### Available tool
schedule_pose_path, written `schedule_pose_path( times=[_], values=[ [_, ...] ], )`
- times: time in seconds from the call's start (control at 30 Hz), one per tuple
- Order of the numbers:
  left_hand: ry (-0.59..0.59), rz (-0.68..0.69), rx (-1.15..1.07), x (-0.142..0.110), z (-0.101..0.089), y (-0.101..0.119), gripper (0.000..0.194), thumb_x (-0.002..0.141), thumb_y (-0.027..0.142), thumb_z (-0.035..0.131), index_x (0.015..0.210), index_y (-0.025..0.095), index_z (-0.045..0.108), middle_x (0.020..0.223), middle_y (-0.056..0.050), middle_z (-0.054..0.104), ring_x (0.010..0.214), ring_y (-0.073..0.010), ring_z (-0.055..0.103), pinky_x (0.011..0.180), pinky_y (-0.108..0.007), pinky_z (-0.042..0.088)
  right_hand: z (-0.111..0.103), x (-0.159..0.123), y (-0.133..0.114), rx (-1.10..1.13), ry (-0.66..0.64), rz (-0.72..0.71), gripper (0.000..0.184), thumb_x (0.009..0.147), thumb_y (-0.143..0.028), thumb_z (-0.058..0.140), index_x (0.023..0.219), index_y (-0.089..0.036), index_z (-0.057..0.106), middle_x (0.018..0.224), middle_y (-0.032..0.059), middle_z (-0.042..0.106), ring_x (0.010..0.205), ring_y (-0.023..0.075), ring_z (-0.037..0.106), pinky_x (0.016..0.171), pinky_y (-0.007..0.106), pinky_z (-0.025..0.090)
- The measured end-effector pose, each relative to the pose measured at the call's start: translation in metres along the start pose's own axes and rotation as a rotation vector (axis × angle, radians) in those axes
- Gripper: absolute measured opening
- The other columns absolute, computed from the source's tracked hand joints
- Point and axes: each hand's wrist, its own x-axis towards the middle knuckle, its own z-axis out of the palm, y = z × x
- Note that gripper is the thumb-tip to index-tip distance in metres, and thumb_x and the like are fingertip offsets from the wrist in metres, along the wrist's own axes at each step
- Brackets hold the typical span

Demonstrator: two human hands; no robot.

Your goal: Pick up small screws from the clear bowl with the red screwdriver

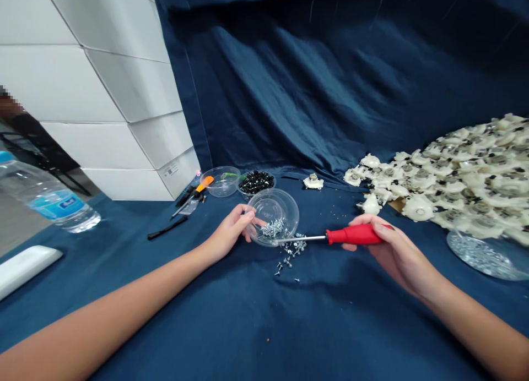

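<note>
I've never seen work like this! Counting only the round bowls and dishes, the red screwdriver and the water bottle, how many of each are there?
Round bowls: 3 (empty bowl, bowl of black parts, bowl of screws in the left hand)
Wide dish of screws: 1
Red-handled screwdriver, in the right hand: 1
Water bottle: 1
Total: 6

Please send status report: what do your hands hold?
Left hand holding clear plastic bowl of screws. Right hand gripping red-handled screwdriver. Loose screws on blue cloth under its shaft.

On my feed, screws (273, 228) sat in the plastic bowl (285, 206), more screws (291, 254) lay on the cloth (347, 326) just before it, a dish (256, 183) stood behind, plastic parts (467, 177) heaped right, a water bottle (45, 196) far left.
</note>
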Motion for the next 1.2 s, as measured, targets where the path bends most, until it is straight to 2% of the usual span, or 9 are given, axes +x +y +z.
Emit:
schedule_pose_path(
  times=[0.1, 0.2, 0.37, 0.47, 0.57, 0.73, 0.87, 1.03, 1.2],
  values=[
    [0.000, 0.003, 0.011, 0.0000, -0.0001, 0.0000, 0.055, 0.099, 0.071, 0.067, 0.116, 0.020, 0.053, 0.111, -0.016, 0.083, 0.074, -0.0189, 0.074, 0.061, -0.029, 0.057, -0.0019, -0.0010, 0.0040, -0.168, 0.074, -0.094, 0.032, 0.101, -0.056, 0.073, 0.116, -0.028, 0.076, 0.105, 0.0050, 0.082, 0.097, 0.0289, 0.075, 0.093, 0.036, 0.055],
    [0.003, 0.001, 0.013, -0.0003, 0.0002, 0.0007, 0.057, 0.099, 0.071, 0.066, 0.116, 0.019, 0.053, 0.111, -0.016, 0.083, 0.073, -0.0184, 0.074, 0.061, -0.029, 0.057, -0.0056, -0.0012, 0.0068, -0.159, 0.070, -0.127, 0.033, 0.101, -0.057, 0.073, 0.117, -0.029, 0.076, 0.105, 0.0047, 0.084, 0.100, 0.0298, 0.076, 0.094, 0.035, 0.053],
    [0.004, 0.001, 0.013, -0.0005, 0.0007, 0.0015, 0.054, 0.100, 0.069, 0.066, 0.117, 0.019, 0.053, 0.111, -0.016, 0.083, 0.073, -0.0186, 0.074, 0.062, -0.029, 0.057, -0.0066, -0.0005, 0.0052, -0.005, -0.056, -0.006, 0.030, 0.101, -0.055, 0.071, 0.108, -0.026, 0.078, 0.091, 0.0060, 0.084, 0.084, 0.0296, 0.078, 0.085, 0.038, 0.058],
    [0.004, 0.005, 0.018, -0.0004, 0.0008, 0.0016, 0.055, 0.099, 0.070, 0.066, 0.117, 0.019, 0.054, 0.110, -0.016, 0.083, 0.074, -0.0188, 0.074, 0.061, -0.029, 0.057, -0.0040, 0.0007, 0.0059, -0.036, -0.154, 0.038, 0.030, 0.103, -0.053, 0.071, 0.106, -0.024, 0.078, 0.087, 0.0057, 0.084, 0.081, 0.0270, 0.077, 0.083, 0.035, 0.056],
    [0.006, 0.001, 0.021, -0.0006, 0.0009, 0.0015, 0.056, 0.099, 0.070, 0.066, 0.117, 0.019, 0.053, 0.110, -0.016, 0.083, 0.075, -0.0187, 0.074, 0.062, -0.029, 0.057, -0.0025, 0.0021, 0.0078, -0.085, -0.174, 0.031, 0.031, 0.103, -0.054, 0.072, 0.107, -0.024, 0.077, 0.087, 0.0054, 0.085, 0.082, 0.0256, 0.076, 0.085, 0.034, 0.055],
    [0.003, 0.003, 0.015, -0.0008, 0.0011, 0.0014, 0.054, 0.100, 0.069, 0.066, 0.117, 0.019, 0.054, 0.111, -0.016, 0.083, 0.074, -0.0189, 0.074, 0.062, -0.030, 0.057, -0.0031, 0.0016, 0.0045, -0.002, -0.110, 0.065, 0.031, 0.102, -0.053, 0.071, 0.105, -0.022, 0.078, 0.085, 0.0070, 0.084, 0.080, 0.0277, 0.077, 0.082, 0.036, 0.057],
    [0.002, 0.001, 0.023, -0.0004, 0.0010, 0.0014, 0.055, 0.100, 0.070, 0.065, 0.117, 0.019, 0.053, 0.111, -0.016, 0.083, 0.074, -0.0185, 0.073, 0.062, -0.030, 0.057, -0.0019, 0.0002, 0.0023, 0.108, -0.052, 0.034, 0.034, 0.107, -0.053, 0.061, 0.109, -0.024, 0.078, 0.091, 0.0069, 0.083, 0.085, 0.0268, 0.077, 0.085, 0.035, 0.059],
    [0.000, 0.003, 0.025, -0.0005, 0.0004, 0.0010, 0.055, 0.100, 0.070, 0.065, 0.117, 0.019, 0.053, 0.112, -0.017, 0.083, 0.074, -0.0184, 0.074, 0.062, -0.030, 0.057, -0.0034, 0.0020, 0.0083, -0.048, 0.037, -0.040, 0.033, 0.102, -0.055, 0.072, 0.118, -0.027, 0.074, 0.104, 0.0068, 0.084, 0.098, 0.0306, 0.078, 0.091, 0.038, 0.058],
    [-0.002, 0.005, 0.022, 0.0003, -0.0001, 0.0000, 0.056, 0.099, 0.071, 0.065, 0.117, 0.019, 0.054, 0.112, -0.017, 0.083, 0.073, -0.0184, 0.074, 0.061, -0.030, 0.057, -0.0047, 0.0020, 0.0102, -0.129, 0.036, -0.064, 0.034, 0.103, -0.057, 0.069, 0.118, -0.027, 0.073, 0.103, 0.0071, 0.086, 0.102, 0.0336, 0.080, 0.097, 0.042, 0.057]
  ],
)
